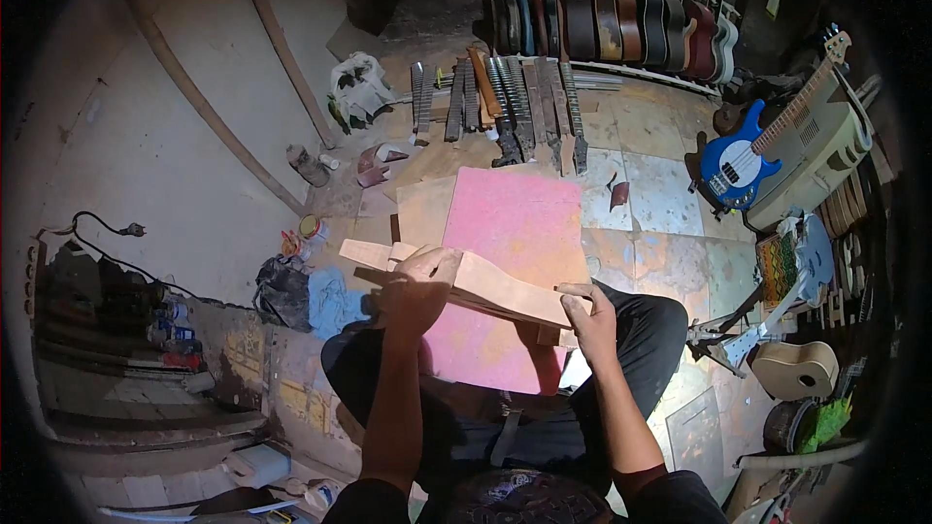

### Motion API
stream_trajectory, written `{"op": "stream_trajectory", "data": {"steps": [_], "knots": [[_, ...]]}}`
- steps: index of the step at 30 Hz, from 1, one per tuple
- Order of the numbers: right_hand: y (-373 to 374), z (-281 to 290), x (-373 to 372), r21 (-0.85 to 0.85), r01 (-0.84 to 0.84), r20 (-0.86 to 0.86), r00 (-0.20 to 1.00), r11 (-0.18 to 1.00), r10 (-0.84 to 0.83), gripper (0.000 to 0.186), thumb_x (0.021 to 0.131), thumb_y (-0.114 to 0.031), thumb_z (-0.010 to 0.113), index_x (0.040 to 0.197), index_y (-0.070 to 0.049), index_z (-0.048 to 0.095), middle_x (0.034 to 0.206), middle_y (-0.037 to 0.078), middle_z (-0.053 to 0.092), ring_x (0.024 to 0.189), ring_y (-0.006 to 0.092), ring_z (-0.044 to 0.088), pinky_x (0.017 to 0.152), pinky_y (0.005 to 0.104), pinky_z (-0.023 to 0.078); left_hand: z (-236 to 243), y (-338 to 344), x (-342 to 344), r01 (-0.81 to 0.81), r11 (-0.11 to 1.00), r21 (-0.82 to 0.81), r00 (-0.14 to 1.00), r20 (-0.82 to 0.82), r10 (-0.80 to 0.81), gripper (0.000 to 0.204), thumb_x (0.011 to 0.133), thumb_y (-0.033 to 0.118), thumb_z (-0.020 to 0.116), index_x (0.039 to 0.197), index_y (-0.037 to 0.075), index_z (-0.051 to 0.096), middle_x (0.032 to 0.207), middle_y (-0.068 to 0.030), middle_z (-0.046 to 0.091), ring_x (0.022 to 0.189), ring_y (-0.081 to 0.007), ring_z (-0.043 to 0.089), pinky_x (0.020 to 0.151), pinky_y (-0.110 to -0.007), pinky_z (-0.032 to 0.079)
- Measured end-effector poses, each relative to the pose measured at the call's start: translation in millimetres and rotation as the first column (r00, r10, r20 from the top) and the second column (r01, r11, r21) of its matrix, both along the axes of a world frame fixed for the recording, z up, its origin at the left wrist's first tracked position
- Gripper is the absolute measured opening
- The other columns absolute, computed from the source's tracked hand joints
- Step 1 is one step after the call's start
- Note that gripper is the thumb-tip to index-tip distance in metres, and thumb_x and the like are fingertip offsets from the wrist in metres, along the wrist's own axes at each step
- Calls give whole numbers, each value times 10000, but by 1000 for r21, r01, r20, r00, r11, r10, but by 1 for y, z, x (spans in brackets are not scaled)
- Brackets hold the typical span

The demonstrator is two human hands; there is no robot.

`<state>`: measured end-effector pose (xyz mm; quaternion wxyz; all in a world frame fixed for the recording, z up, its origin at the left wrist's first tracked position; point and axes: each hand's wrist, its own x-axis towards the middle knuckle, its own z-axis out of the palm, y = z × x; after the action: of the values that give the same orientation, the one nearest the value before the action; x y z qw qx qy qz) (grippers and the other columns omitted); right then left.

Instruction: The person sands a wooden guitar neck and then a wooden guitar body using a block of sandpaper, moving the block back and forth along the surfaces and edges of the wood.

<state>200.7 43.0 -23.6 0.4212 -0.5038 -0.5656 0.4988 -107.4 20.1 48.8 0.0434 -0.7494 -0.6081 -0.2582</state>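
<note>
Both my hands grip a bare, pale wooden guitar body (pixel 507 285), seen nearly edge-on with its long curved side turned up. My left hand (pixel 423 278) is closed over its left part, close to a narrower end that sticks out beyond the fingers. At the right end, my right hand (pixel 589 316) clasps the edge, thumb on the upper side. Beneath the wood lies a pink board (pixel 515 218) with worn orange patches, between my bent legs. The body's underside is mostly in shadow.
Several guitar necks (pixel 529 102) lie on the floor ahead, before a rack of guitars (pixel 621 19). A blue bass guitar (pixel 740 157) leans at the right, above an acoustic guitar body (pixel 796 371). A blue cloth (pixel 335 301) and black bag (pixel 282 289) lie left of my legs, by the wall.
</note>
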Motion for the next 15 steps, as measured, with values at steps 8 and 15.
{"op": "stream_trajectory", "data": {"steps": [8, 15], "knots": [[3, -6, 8, 12, -13, 6, 1000, 1000, 13, 252, 1022, -195, 715, 1157, 17, 745, 1153, 110, 773, 1093, 166, 682, 1014, 324, 504, 26, 0, 28, 13, 966, -260, 720, 672, 171, 167, 944, 122, 707, 931, -45, 709, 932, -150, 691, 910, -302, 689, 849, -415, 539], [3, -7, 1, -4, 12, -17, 1000, 1000, -12, 243, 999, -179, 740, 1155, 7, 754, 1118, 75, 771, 993, 134, 673, 887, 297, 517, -13, 6, 23, -84, 972, -217, 657, 721, 218, 211, 988, 165, 705, 1038, -40, 717, 1006, -171, 698, 958, -318, 680, 878, -407, 526]]}}
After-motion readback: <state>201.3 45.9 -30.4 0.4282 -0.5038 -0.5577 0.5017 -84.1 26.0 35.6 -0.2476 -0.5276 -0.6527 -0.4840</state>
